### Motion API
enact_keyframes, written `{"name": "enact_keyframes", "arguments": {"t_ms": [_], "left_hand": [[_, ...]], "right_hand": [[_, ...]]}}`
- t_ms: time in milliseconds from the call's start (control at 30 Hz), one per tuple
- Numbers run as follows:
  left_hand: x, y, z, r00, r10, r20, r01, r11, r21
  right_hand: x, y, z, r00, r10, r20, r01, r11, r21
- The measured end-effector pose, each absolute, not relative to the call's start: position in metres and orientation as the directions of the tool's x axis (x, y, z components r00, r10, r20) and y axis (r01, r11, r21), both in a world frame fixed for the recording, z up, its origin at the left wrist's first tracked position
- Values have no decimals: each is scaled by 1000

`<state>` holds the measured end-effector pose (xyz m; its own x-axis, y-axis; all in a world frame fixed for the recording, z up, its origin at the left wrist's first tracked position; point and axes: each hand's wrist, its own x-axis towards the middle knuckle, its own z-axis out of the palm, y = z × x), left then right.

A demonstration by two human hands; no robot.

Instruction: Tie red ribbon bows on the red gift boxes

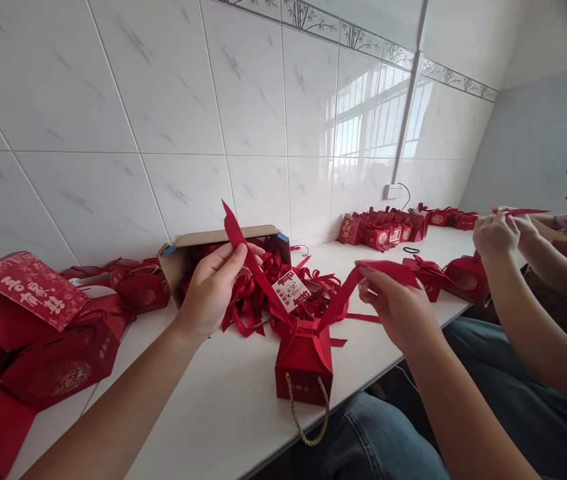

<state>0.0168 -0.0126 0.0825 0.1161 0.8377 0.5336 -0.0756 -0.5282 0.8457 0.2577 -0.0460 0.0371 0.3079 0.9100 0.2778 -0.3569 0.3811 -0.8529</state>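
Observation:
A small red gift box (304, 363) with a gold rope handle (308, 440) stands upright at the table's front edge. A red ribbon (266, 288) runs from its top up to both hands in a V shape. My left hand (216, 287) pinches one end, its tip sticking up past the fingers. The other end is pinched in my right hand (393, 300), with the tail draped over the knuckles. Behind the box lies a heap of loose red ribbons (313, 287) with a printed card (291, 291) on top.
An open cardboard carton (171, 273) of ribbons leans near the tiled wall. Red boxes (63, 367) are piled at the left; several more (378, 230) stand along the wall at right. A co-worker's hands (498, 233) hold a red ribbon at the far right.

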Motion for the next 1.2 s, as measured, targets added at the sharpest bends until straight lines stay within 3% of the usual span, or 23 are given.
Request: {"name": "enact_keyframes", "arguments": {"t_ms": [267,567,667,833,933,1067,1200], "left_hand": [[24,-18,88,148,826,545,-70,-540,838],[41,-10,95,132,788,601,-78,-596,799],[46,-8,95,120,776,619,-74,-615,785],[54,-10,96,186,760,623,-44,-627,778],[60,-11,99,249,742,622,35,-649,760],[68,-10,101,260,738,622,109,-663,741],[69,-9,103,295,744,599,110,-650,752]], "right_hand": [[252,-45,48,328,878,349,-255,438,-862],[243,-33,70,307,814,494,29,511,-859],[243,-31,74,302,820,486,-33,519,-854],[237,-24,82,114,923,366,-339,383,-859],[231,-20,87,24,942,335,-306,326,-895],[228,-19,89,-126,906,403,-220,371,-902],[228,-22,90,-253,864,436,-261,373,-890]]}}
